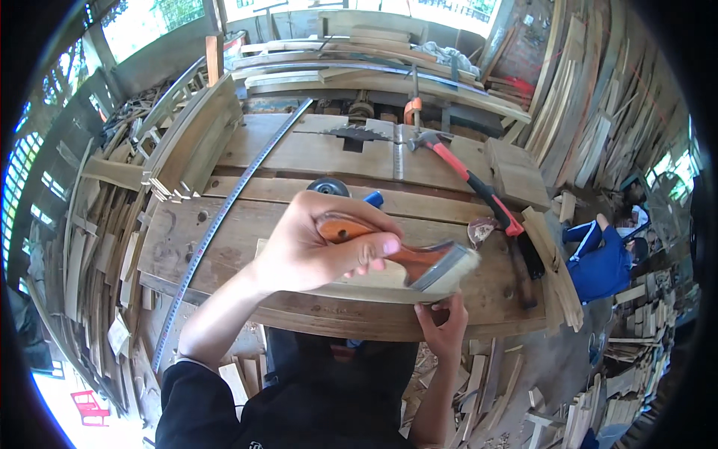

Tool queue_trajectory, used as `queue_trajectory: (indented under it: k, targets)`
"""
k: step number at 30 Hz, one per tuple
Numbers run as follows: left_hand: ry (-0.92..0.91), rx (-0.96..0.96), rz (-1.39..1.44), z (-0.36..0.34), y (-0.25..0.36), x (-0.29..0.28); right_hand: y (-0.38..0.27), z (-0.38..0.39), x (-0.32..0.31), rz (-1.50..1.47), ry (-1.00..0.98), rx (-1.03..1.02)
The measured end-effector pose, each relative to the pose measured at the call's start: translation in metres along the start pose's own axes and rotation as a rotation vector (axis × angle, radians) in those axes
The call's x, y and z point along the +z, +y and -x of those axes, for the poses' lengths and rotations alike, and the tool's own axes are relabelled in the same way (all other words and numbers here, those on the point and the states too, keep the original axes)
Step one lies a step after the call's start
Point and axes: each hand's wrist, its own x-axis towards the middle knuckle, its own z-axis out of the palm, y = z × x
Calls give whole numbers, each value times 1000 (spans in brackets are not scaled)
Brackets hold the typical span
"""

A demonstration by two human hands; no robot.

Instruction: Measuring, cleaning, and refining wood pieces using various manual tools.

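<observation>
My left hand [307,247] is closed round the brown wooden handle of a flat paintbrush [426,266]. The brush has a metal band and pale bristles that point right, and it is held above the workbench [172,247]. Under it lies a pale wooden board [359,287] along the bench's near side, partly covered by my left hand and the brush. At the board's right end, just below the bristles, the thumb and fingers of my right hand [446,328] pinch its edge. The fingertips there are partly hidden.
A red-and-black hammer [471,179] lies at right on the bench. A long metal ruler [224,213] crosses its left side. Behind are a toothed saw blade [359,132], a black wheel [329,187] and stacked planks [194,135]. A person in blue [602,262] is at far right.
</observation>
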Motion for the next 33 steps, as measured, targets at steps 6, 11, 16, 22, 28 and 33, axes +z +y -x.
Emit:
queue_trajectory:
  k: [6,11,16,22,28,33]
  targets:
    - [420,91,-223,33,1,-35,0,0,-5,24,30,-52]
    - [1002,135,-420,92,10,-92,17,-26,-35,-326,5,-14]
    - [1004,272,-308,105,15,-99,19,-118,-27,517,344,-68]
    - [628,174,127,57,3,-76,36,-146,-36,588,322,32]
    - [756,191,69,8,-25,-80,3,-159,5,-121,-66,95]
    - [549,61,5,-33,-66,-98,-12,-192,52,-667,-390,365]
